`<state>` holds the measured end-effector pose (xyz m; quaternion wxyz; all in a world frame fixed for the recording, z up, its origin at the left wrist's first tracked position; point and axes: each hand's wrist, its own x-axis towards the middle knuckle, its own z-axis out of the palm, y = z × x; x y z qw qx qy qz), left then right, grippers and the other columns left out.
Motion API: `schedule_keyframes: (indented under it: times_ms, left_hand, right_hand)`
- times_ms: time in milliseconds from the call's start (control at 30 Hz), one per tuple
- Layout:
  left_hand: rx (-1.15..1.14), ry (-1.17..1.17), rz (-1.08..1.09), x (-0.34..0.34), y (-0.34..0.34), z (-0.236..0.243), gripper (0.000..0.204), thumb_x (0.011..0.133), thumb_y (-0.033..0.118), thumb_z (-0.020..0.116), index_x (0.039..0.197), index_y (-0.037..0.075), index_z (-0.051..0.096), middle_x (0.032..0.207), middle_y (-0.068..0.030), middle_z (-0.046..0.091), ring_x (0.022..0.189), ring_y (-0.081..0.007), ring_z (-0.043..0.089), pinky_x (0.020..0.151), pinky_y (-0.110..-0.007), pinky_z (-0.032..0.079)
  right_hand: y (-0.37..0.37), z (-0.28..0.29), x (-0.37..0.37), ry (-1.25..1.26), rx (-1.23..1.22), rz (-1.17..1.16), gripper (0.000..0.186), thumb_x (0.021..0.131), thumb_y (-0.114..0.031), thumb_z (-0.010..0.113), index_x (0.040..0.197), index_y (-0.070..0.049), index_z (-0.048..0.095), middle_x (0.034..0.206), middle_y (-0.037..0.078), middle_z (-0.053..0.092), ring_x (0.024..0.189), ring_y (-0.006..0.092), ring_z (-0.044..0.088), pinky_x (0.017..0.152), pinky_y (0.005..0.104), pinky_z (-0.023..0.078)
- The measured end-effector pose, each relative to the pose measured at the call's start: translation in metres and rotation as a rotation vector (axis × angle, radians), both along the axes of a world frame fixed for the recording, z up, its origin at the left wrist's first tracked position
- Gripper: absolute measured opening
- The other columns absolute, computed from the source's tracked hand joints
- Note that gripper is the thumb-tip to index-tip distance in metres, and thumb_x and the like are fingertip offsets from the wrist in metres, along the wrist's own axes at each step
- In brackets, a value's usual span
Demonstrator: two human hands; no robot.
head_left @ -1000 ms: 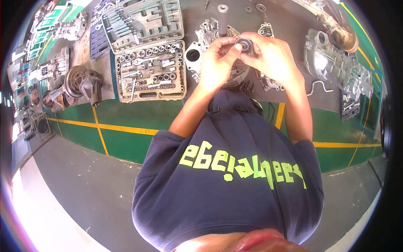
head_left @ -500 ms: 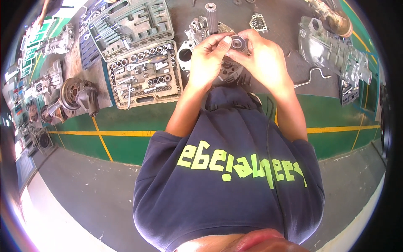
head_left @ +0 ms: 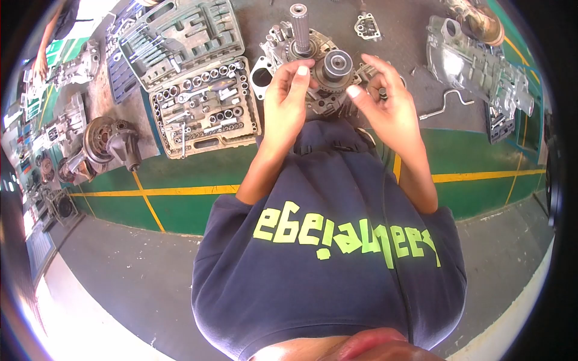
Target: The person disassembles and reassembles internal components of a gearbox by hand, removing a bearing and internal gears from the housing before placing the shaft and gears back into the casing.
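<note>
A round bearing [head_left: 338, 62] sits on top of a toothed gear [head_left: 335, 85] in the metal gearbox assembly [head_left: 319, 103] in front of me. Just left of the bearing is my left hand [head_left: 288, 90], its thumb and fingers apart and nothing in them. My right hand [head_left: 385, 96] hovers on the other side, fingers spread and curved, also without anything in it. Behind the left hand a splined shaft [head_left: 300, 30] stands upright from the same assembly. The lower part of the assembly is partly hidden by my hands.
An opened socket set case [head_left: 201, 114] lies to the left. On the right are a bent metal crank handle [head_left: 447, 105] and a large gearbox housing [head_left: 466, 66]. A small gasket-like plate [head_left: 368, 27] lies at the back. Another person's hand [head_left: 41, 65] shows far left.
Both hands have let go of the bearing and moved apart, one to each side. It now rests on the gear in the assembly. Another person's arm has come into view at far left.
</note>
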<state>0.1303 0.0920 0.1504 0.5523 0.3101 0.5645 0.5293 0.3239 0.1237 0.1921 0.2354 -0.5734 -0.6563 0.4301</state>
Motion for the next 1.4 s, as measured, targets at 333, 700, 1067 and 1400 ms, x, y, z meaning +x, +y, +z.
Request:
schedule_keyframes:
  times_ms: [333,700,1067,1400]
  left_hand:
    - [-0.455,-0.766,-0.179,0.048,-0.048,0.029,0.057,0.107,0.052,0.03,0.126,0.004,0.053,0.123,-0.011,0.059,0.116,-0.0231,0.057,0.101,-0.042,0.044]
    - [-0.644,-0.553,-0.262,0.085,-0.052,-0.008,0.031,0.105,0.038,0.046,0.111,0.01,0.059,0.091,-0.0021,0.058,0.076,-0.0135,0.053,0.066,-0.026,0.041]
    - [-0.46,-0.523,0.045,0.093,-0.063,-0.005,0.017,0.098,0.018,0.05,0.109,0.006,0.055,0.084,-0.0006,0.044,0.071,-0.0133,0.043,0.065,-0.028,0.036]
    - [-0.343,-0.49,0.305,0.062,-0.085,-0.021,0.016,0.095,0.016,0.049,0.1,0.005,0.06,0.073,0.0044,0.037,0.061,-0.0075,0.036,0.054,-0.024,0.029]
  right_hand:
    - [-0.056,-0.003,-0.004,0.44,0.365,0.15,0.025,0.095,0.002,0.06,0.119,0.001,0.064,0.111,0.018,0.069,0.099,0.0291,0.07,0.085,0.0357,0.056]
    - [-0.073,-0.065,0.07,0.531,0.436,-0.024,0.022,0.092,-0.006,0.065,0.112,0.002,0.066,0.113,0.018,0.07,0.104,0.0291,0.068,0.093,0.0365,0.053]
    - [0.002,-0.121,0.113,0.412,0.231,-0.473,0.024,0.1,-0.02,0.061,0.113,0.0,0.065,0.106,0.009,0.068,0.093,0.0139,0.061,0.082,0.0305,0.05]
    - [0.053,0.034,-0.044,-0.233,0.751,0.139,0.119,0.088,-0.074,0.051,0.148,0.021,0.01,0.156,0.041,0.012,0.149,0.0495,0.012,0.122,0.0552,0.007]
